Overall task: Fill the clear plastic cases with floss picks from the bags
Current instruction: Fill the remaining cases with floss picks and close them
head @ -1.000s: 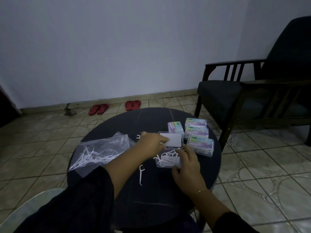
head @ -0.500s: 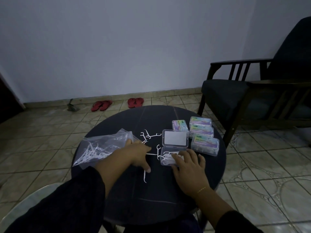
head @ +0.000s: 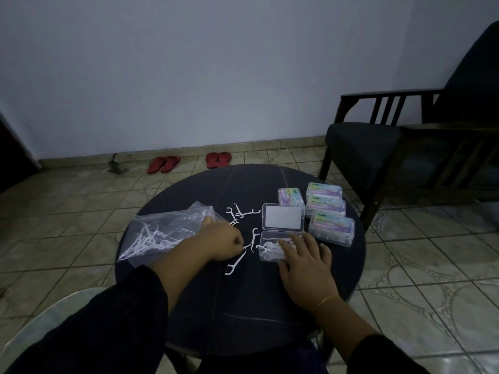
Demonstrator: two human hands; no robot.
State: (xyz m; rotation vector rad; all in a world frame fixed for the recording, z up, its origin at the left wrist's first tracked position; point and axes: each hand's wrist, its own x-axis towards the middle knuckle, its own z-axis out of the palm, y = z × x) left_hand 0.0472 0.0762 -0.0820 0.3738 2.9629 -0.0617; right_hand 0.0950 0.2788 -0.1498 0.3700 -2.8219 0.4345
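An open clear plastic case point(head: 270, 255) lies on the round dark table point(head: 243, 300), its lid point(head: 283, 217) folded back and several white floss picks inside. My right hand point(head: 305, 261) rests flat on the case, fingers straight. Left of the case, my left hand point(head: 222, 242) has its fingers curled, pinching a white floss pick point(head: 235, 263) on the table. More loose picks point(head: 239, 211) lie beyond it. A clear bag point(head: 164, 233) holding several picks lies at the table's left.
Several closed, filled cases with colourful labels point(head: 328, 211) are stacked right of the open case. A dark wooden armchair point(head: 399, 147) stands at the right. Red slippers point(head: 218, 159) lie on the tiled floor by the wall.
My left hand left the case lid, came back to the loose picks and now pinches one. My right hand stays on the case.
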